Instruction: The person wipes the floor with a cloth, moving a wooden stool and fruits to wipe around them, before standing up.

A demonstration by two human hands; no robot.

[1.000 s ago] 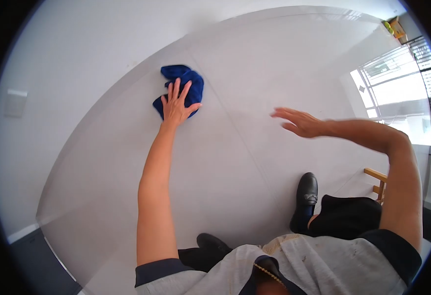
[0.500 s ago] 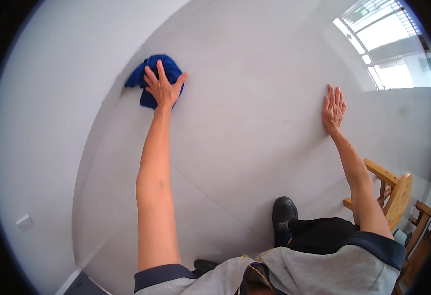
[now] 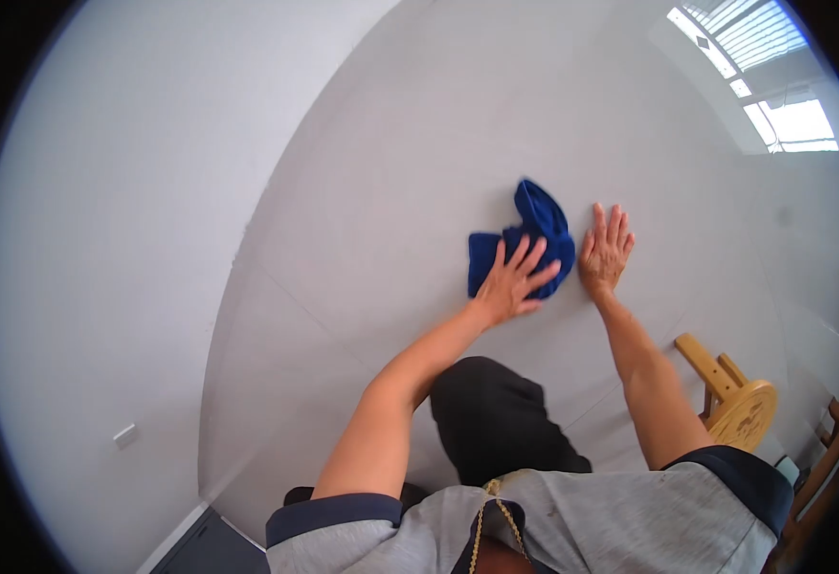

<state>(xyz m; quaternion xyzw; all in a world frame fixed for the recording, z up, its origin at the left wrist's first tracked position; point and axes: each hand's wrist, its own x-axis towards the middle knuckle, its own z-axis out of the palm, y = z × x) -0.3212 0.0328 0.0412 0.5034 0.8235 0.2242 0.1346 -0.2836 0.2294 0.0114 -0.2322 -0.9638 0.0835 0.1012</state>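
Note:
Spread fingers of my left hand (image 3: 510, 285) press on a crumpled blue cloth (image 3: 546, 230) that lies on the grey tiled floor (image 3: 419, 172). Part of the cloth fans out beyond the fingertips, and another corner sticks out to the left. My right hand (image 3: 607, 253) rests flat on the floor just right of the cloth, fingers apart and nothing in it. A small gap separates this hand from the cloth.
A wooden stool (image 3: 743, 413) lies tipped at the right, close to my right arm. White wall (image 3: 151, 191) runs along the left with a small socket plate (image 3: 126, 436). My knee (image 3: 486, 411) in black trousers is below my hands. A window reflection shines upper right.
My left hand has swept the cloth from the far left, by the wall, to the right and nearer my body. My right hand now sits slightly closer. A knee has come into view.

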